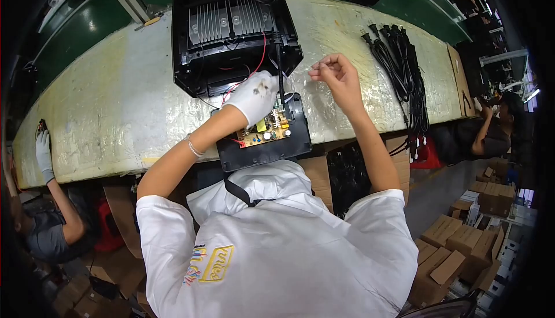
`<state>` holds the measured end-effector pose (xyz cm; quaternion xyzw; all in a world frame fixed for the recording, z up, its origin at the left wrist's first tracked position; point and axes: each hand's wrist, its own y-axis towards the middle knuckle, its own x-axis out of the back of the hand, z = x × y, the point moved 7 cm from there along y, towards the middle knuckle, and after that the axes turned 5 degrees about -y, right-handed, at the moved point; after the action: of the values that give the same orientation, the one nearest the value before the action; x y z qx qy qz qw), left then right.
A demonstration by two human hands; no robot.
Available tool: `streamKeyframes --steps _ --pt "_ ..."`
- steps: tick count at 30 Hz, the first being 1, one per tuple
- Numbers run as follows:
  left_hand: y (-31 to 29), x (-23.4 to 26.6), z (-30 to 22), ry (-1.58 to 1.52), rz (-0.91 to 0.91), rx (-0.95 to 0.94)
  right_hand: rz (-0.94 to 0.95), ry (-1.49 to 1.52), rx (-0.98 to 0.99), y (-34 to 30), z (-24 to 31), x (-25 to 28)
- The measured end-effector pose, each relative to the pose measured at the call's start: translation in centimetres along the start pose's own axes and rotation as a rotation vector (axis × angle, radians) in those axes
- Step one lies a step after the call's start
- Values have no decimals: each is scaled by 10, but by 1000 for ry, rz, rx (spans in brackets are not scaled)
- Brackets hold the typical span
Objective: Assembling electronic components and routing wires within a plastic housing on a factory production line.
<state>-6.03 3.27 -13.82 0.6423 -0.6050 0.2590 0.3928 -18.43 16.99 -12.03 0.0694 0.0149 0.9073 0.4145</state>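
In a white glove, my left hand (258,95) is curled above a circuit board (263,137) lying on a black plastic panel (254,157). Its fingertips are turned away, beside a black cord (280,64) and thin red wires (263,58); what they grip is hidden. Bare and raised to the right of the black housing, my right hand (340,79) has its thumb and fingers bent together. Anything between those fingertips is too small to make out. The open housing (191,67), with finned metal heat sinks (231,20) inside, stands just beyond the panel.
Several black power cords (399,67) lie bundled on the plastic-covered bench (130,93) to the right, hanging over its near edge. A co-worker's gloved hand (44,150) rests at the far left. Another person (497,124) sits at the right. Cardboard boxes (457,243) are stacked behind.
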Motion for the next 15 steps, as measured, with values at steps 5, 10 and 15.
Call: streamKeyframes --steps 5,10,15 --pt "6 17 -4 -253 -47 187 68 326 -292 -21 -40 -28" --pt "9 4 -2 -88 39 86 139 311 -284 -23 -38 -40" --pt "11 11 -6 -57 89 254 156 178 -203 -23 -23 -34"
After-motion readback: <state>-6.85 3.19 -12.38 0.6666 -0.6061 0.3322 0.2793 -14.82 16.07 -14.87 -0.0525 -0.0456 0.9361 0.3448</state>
